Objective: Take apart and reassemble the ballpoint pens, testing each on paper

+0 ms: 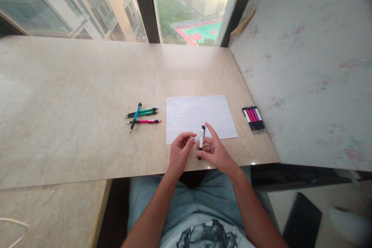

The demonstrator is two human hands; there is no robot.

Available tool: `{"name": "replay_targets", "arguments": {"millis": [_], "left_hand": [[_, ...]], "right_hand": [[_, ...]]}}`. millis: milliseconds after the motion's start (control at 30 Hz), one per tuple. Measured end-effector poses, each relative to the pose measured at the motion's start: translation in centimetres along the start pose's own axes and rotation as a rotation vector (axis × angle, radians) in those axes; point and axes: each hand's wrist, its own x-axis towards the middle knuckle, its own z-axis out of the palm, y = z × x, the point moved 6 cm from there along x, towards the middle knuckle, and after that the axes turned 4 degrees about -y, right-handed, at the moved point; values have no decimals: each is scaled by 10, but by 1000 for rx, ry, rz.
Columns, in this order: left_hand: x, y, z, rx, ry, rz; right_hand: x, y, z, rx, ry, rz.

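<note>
A white pen with black ends (201, 139) stands nearly upright in my right hand (216, 154), held between thumb and fingers with its metal tip down. The index finger of that hand is stretched beyond the pen's top. Just left of the pen is my left hand (180, 151), its thumb and index finger pinched together; whatever may be between them is too small to make out. Both hands are over the near edge of a sheet of paper (200, 124) with rows of faint writing across its upper part.
Left of the paper, a blue pen (136, 116) lies across two green pens (148, 111) and a pink pen (148, 121). At right, several white, purple and pink pens (253, 119) lie in a row near the flowered wall (305, 66). Windows (194, 15) border the table's (72, 104) far edge.
</note>
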Motion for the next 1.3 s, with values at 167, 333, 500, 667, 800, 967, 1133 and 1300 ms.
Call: {"name": "replay_targets", "arguments": {"millis": [167, 333, 500, 667, 800, 967, 1133, 1300], "left_hand": [[1, -1, -2, 51, -15, 15], [1, -1, -3, 52, -15, 22], [2, -1, -2, 25, -14, 14], [2, -3, -3, 2, -8, 5], [2, -4, -3, 10, -14, 19], [2, -4, -2, 24, -20, 9], [2, -4, -2, 18, -14, 10], [2, -3, 0, 16, -20, 10]], "right_hand": [[-2, -4, -21, -4, 166, -18], [-6, -7, -35, -4, 336, -68], [-6, -8, -40, 1, 435, -104], [-6, -10, -42, 7, 468, -128], [-5, -9, -45, 23, 482, -149], [-5, -6, -48, 64, 526, -165], [-5, -7, -48, 90, 550, -170], [-5, -8, -49, 81, 559, -177]]}}
